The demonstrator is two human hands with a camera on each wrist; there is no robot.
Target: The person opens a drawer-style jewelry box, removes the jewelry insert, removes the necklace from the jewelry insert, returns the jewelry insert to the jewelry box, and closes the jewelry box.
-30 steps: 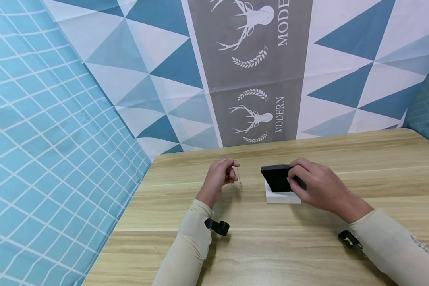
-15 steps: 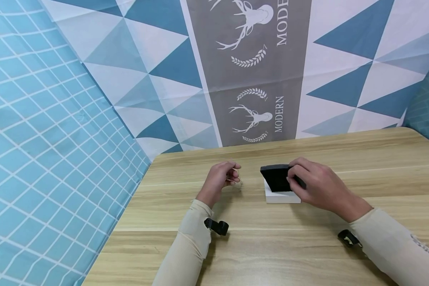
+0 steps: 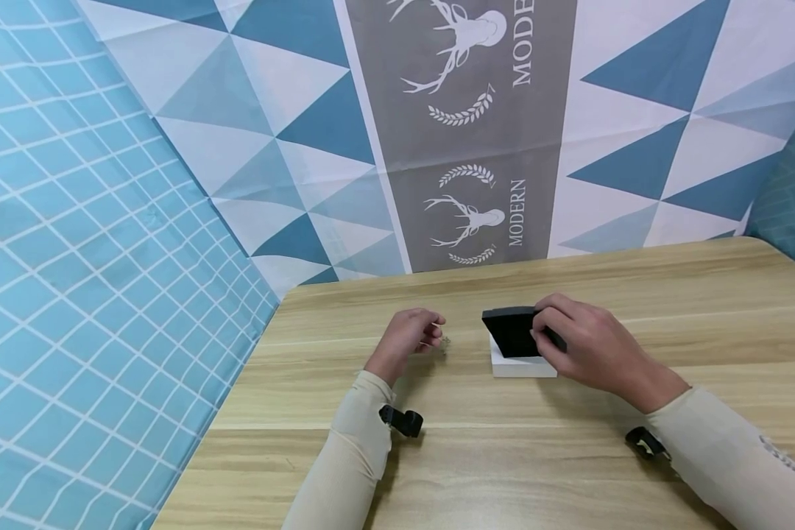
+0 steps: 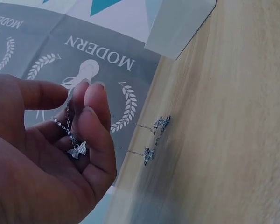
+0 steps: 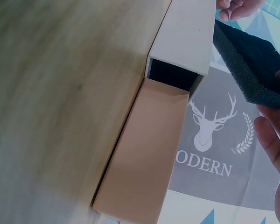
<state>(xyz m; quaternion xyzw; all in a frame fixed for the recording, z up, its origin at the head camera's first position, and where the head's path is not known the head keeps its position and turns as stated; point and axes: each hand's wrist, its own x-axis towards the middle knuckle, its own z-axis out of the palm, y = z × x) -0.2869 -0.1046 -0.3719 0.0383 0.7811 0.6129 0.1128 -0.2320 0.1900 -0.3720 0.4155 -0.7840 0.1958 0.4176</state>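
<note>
Silver chain (image 4: pixel 162 122): we find it at the left hand (image 3: pixel 407 338), partly inside the curled fingers, partly dangling beyond them; its outer stretch runs roughly parallel to the far edge of the wooden table (image 3: pixel 477 471); table contact, we cannot tell.
Butterfly charm (image 4: pixel 77 150): within the curl of the fingers.
Left-hand grip: fingers bent, tips close together, holding chain.
Right hand (image 3: pixel 586 346): thumb and fingers pinching a black foam pad (image 3: pixel 513 333).
Pad pose: tilted, top edge running left-right.
White box (image 3: pixel 525 367): below pad; tan insert (image 5: pixel 144 149) protruding.
Backdrop: patterned cloth (image 3: pixel 467 147).
</note>
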